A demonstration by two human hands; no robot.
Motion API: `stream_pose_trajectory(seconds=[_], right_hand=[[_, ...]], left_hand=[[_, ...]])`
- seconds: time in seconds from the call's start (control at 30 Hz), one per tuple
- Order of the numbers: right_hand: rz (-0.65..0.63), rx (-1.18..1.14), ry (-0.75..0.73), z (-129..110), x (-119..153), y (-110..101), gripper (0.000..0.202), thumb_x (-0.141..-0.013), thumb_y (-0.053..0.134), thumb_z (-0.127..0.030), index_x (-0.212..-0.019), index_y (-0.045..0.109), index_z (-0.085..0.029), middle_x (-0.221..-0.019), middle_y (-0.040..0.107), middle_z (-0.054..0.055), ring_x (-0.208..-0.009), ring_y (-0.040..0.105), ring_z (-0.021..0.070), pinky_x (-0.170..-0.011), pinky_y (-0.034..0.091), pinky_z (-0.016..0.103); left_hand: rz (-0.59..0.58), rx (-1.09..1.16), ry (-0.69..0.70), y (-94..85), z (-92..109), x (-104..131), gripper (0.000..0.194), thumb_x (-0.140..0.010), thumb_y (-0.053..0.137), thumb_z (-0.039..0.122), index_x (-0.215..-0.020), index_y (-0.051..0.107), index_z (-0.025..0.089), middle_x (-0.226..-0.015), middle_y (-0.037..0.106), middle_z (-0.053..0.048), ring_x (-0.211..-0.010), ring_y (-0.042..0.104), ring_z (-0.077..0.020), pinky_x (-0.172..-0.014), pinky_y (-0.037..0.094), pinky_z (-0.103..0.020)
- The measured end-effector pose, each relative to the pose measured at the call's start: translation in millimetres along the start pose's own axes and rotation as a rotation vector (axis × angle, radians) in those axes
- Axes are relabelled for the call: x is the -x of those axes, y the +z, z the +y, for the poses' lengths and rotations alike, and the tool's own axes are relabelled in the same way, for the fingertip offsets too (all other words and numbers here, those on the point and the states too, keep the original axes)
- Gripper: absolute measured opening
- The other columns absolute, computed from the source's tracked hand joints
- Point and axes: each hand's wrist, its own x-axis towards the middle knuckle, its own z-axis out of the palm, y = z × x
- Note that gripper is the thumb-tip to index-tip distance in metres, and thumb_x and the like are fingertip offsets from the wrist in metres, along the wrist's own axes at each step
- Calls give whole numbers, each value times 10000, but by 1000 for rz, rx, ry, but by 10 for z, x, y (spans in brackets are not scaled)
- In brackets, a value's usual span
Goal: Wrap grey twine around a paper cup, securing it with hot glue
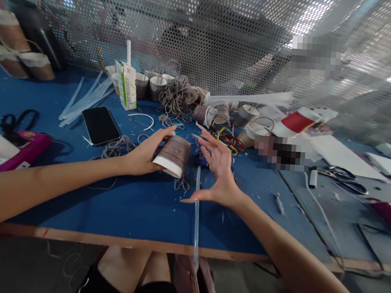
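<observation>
My left hand (pixel 147 153) grips a white paper cup wound with brownish-grey cord (pixel 174 153), tilted above the blue table (pixel 136 209). The fingers wrap its left side, and the cup's white band faces me. To its right, my right hand (pixel 218 171) is spread, thumb and fingers wide apart, with nothing in it. Below that hand a translucent glue stick (pixel 196 210) reaches over the table edge; its far end lies near a dark blue object that the hand partly hides. Loose grey cord (pixel 119 146) lies left of the cup.
A phone (pixel 101 125), a drink carton (pixel 127 84) and glue sticks (pixel 86 97) lie at left. Behind are cord-wrapped cups (pixel 157 87) and a cord bundle (pixel 178 95). Scissors (pixel 344 177) rest at right, a magenta device (pixel 29 151) at left. A perforated metal screen (pixel 204 34) closes the back.
</observation>
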Motion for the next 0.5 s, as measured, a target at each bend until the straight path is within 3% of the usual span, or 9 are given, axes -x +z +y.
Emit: stream_pose_trajectory(seconds=[0.1,0.2,0.33,0.5], right_hand=[[-12,125,39,-19,-5,70,1169,-611,868,-593,-1498,170,-294,-1623,202,208,-1517,273,381,-1207,290,634],[16,156,57,-57,-5,178,1008,-735,816,-503,-1502,205,-268,-1577,301,200,-1493,330,353,-1202,335,607],[134,140,64,-75,1,269,811,-814,757,-403,-1460,283,-281,-1518,395,165,-1440,420,310,-1179,395,573],[162,157,-8,-34,1,226,818,-769,776,-318,-1442,311,-283,-1473,459,145,-1400,464,313,-1162,418,561]], left_hand=[[119,15,20,-1,31,4,910,-750,803,472,-1483,308,257,-1398,461,-161,-1299,532,-323,-1090,480,-519],[159,5,51,12,46,-6,857,-719,819,506,-1403,379,237,-1336,463,-137,-1298,498,-319,-1141,422,-540],[101,52,79,20,55,-26,839,-723,823,496,-1373,362,234,-1311,450,-125,-1275,507,-303,-1127,444,-519],[39,99,174,19,58,-31,976,-655,875,490,-1427,313,287,-1376,399,-129,-1333,467,-340,-1129,442,-550]])
